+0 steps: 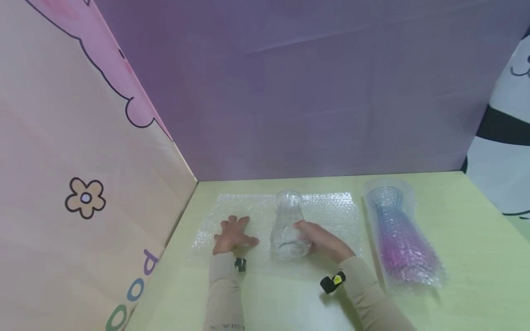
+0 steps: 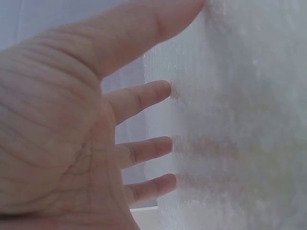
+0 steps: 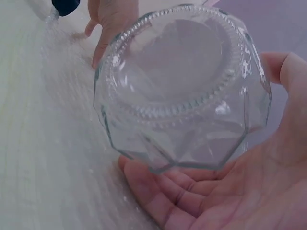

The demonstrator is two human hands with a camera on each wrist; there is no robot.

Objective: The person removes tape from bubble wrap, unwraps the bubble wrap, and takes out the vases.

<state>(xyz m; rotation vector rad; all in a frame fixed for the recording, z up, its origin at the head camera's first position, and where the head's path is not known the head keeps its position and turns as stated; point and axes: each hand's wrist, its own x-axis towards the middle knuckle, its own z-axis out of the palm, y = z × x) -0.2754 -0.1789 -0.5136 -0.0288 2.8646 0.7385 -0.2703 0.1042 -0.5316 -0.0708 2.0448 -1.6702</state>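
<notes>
A clear glass vase (image 1: 286,230) with a flared mouth lies tilted over a sheet of bubble wrap (image 1: 331,211), its mouth toward the back wall. My right hand (image 1: 327,241) grips it from the right near the wider end. In the right wrist view the faceted base (image 3: 177,67) faces the camera, with curled fingers (image 3: 163,191) beneath it and the thumb on the far side. Spread fingers of my left hand (image 1: 233,236) rest on the bubble wrap to the vase's left. Their tips touch the sheet (image 2: 240,120) in the left wrist view.
On the right of the pale table (image 1: 468,220) lies a second vase (image 1: 403,239), blue to pink, bundled in bubble wrap. A purple backdrop (image 1: 310,92) stands behind the table, and a printed panel (image 1: 103,161) borders its left side.
</notes>
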